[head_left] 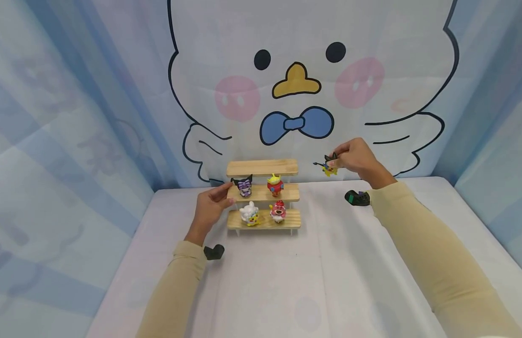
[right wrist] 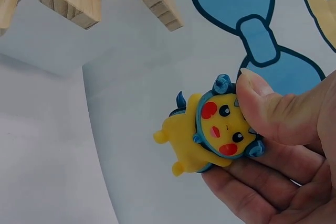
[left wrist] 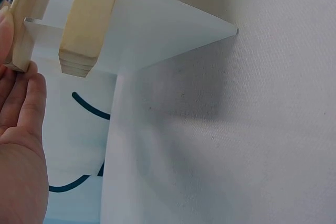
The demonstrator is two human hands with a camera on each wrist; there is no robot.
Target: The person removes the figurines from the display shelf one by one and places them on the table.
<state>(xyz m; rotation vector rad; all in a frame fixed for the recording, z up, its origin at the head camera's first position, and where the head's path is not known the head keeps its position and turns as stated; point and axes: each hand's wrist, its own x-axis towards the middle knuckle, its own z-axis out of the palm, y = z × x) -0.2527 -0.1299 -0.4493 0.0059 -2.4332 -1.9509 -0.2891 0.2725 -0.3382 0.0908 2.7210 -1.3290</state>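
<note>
My right hand pinches a yellow Pikachu figurine by its head, thumb on one side and fingers behind. It wears a dark blue hood with small horns and hangs in the air right of the three-tier wooden display shelf. At the shelf's left end my left hand grips the middle tier, with the thumb at its front. That tier bears a purple-and-black figurine and a green-headed one in red. On the bottom tier stand a white-and-yellow figurine and a pink-and-white one.
Behind the shelf hangs a curtain printed with a chick and blue bow tie. The shelf stands on a white-covered table, near its back edge. Dark wrist devices show beside the left sleeve and right sleeve.
</note>
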